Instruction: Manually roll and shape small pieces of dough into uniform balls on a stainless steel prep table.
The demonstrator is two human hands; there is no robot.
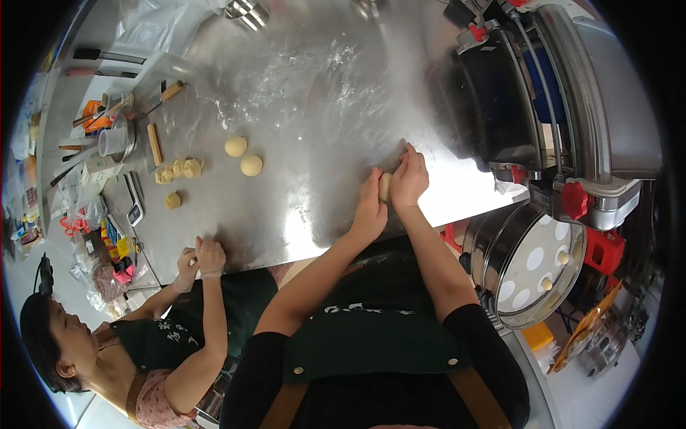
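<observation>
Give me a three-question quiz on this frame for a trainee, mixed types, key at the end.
1. Open: What do the person's left hand and right hand have between them?
2. True or false: Two smooth dough balls lie on the metal table, to the left of the person's hands.
3. Count: How many dough pieces show in the steamer at the right?

Key:
1. A piece of dough.
2. True.
3. Two.
</observation>
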